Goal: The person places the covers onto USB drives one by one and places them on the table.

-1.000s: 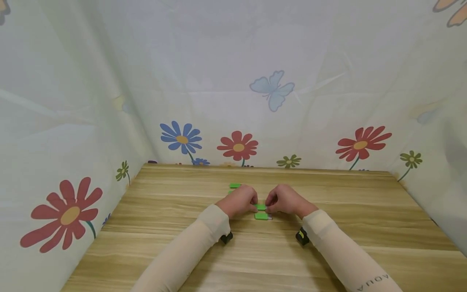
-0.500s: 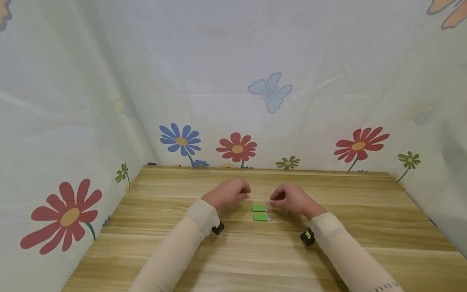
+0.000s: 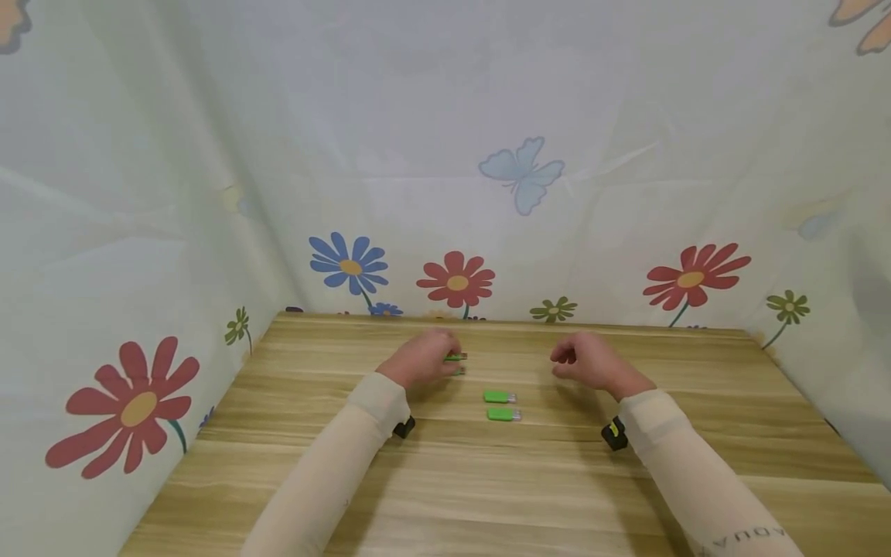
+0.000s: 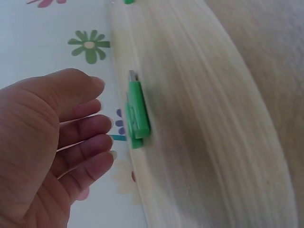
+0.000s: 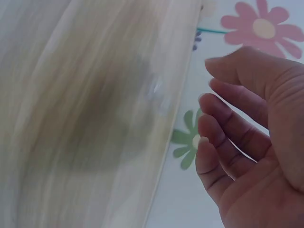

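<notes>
Two green USB flash drives, a farther one (image 3: 500, 397) and a nearer one (image 3: 503, 415), lie parallel on the wooden table, their metal plugs pointing right. Another pair, a farther drive (image 3: 455, 357) and a nearer one (image 3: 459, 371), is partly hidden by my left hand (image 3: 423, 358). The left wrist view shows that pair side by side, the upper drive (image 4: 139, 109) overlapping the other (image 4: 131, 123); thumb and loosely bent fingers stand apart beside them. Off to the right, my right hand (image 3: 588, 362) hovers over the table with fingers loosely curved and nothing held.
The wooden table (image 3: 445, 487) meets a pale curtain (image 3: 390, 139) printed with flowers and butterflies along its back and sides. Each wrist wears a small black camera, one on the left wrist (image 3: 404, 427) and one on the right (image 3: 615, 435).
Both hands have come away from the middle flash drive. My left hand has moved back and left to the far pair; my right hand has drawn off to the right and back.
</notes>
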Tool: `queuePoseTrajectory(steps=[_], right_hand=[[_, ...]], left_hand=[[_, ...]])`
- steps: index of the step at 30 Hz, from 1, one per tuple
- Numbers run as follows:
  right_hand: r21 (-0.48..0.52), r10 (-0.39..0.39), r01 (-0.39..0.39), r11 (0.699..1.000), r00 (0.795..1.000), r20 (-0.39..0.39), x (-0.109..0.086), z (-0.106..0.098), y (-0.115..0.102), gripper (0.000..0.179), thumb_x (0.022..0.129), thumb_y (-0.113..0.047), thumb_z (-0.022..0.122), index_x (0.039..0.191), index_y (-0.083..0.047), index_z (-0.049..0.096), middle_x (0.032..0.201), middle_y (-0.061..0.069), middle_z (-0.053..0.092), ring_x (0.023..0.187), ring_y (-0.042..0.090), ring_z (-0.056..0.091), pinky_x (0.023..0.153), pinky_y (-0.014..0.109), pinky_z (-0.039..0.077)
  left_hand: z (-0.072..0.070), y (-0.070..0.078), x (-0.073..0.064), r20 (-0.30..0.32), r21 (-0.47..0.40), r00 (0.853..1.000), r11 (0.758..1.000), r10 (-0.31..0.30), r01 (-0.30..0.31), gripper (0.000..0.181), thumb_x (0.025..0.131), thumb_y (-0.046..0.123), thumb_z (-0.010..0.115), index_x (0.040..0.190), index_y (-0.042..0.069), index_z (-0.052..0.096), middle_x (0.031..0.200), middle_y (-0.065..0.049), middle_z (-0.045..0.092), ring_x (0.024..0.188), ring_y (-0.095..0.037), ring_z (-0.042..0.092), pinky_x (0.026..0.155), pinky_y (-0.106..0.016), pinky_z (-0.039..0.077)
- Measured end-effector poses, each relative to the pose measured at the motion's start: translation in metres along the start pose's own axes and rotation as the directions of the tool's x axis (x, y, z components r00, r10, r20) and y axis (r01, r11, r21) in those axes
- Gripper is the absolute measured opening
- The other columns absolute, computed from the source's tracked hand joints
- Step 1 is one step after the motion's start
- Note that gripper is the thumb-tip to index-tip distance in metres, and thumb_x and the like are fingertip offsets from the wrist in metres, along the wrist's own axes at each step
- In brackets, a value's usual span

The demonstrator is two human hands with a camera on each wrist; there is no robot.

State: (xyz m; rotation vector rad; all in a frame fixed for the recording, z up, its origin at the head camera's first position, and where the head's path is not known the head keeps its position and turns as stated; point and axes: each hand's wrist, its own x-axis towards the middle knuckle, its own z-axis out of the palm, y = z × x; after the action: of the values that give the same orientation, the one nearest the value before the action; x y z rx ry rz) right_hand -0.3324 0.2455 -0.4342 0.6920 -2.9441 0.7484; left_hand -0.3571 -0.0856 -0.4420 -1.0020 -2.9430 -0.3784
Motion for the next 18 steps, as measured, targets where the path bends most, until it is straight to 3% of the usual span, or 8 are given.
queuePoseTrajectory(steps=[2,7,13,18], right_hand=[[-0.022,-0.013,0.013,1.000,1.000,0.015,0.001,0.000,0.005,0.009,0.084,-0.009,0.078,0.091,-0.004,0.076,0.085,0.004,0.071,0.079,0.015,0.062,0.073,0.035,0.052],[-0.046,-0.009,0.011,0.999,0.999,0.050,0.003,0.002,0.011,0.009,0.081,-0.009,0.080,0.088,-0.005,0.076,0.082,0.002,0.070,0.077,0.013,0.060,0.071,0.033,0.052],[-0.054,-0.027,0.031,0.998,0.997,0.075,0.003,0.005,0.011,0.009,0.078,-0.007,0.080,0.086,-0.004,0.076,0.079,0.002,0.070,0.073,0.011,0.059,0.069,0.030,0.051],[-0.037,0.043,-0.039,0.999,0.993,0.107,0.004,0.009,0.011,0.004,0.080,-0.007,0.077,0.083,-0.006,0.074,0.077,0.000,0.067,0.068,0.012,0.056,0.065,0.028,0.048]], left_hand=[[0.002,-0.002,0.002,0.010,0.025,1.000,1.000,0.010,-0.010,0.009,0.096,0.021,0.072,0.093,0.013,0.074,0.101,-0.001,0.068,0.087,-0.016,0.059,0.084,-0.032,0.053],[0.009,-0.006,0.008,0.057,0.094,0.998,0.995,0.015,-0.020,0.027,0.094,0.017,0.071,0.070,0.017,0.059,0.080,0.002,0.053,0.070,-0.014,0.044,0.068,-0.028,0.041],[0.015,-0.007,0.012,0.083,0.132,0.996,0.991,-0.009,-0.003,0.030,0.093,0.015,0.071,0.067,0.018,0.054,0.074,0.002,0.049,0.068,-0.014,0.041,0.067,-0.028,0.038],[0.013,-0.004,0.010,0.078,0.132,0.997,0.991,0.005,-0.015,0.028,0.092,0.012,0.071,0.068,0.016,0.057,0.077,0.002,0.053,0.070,-0.014,0.043,0.069,-0.028,0.040]])
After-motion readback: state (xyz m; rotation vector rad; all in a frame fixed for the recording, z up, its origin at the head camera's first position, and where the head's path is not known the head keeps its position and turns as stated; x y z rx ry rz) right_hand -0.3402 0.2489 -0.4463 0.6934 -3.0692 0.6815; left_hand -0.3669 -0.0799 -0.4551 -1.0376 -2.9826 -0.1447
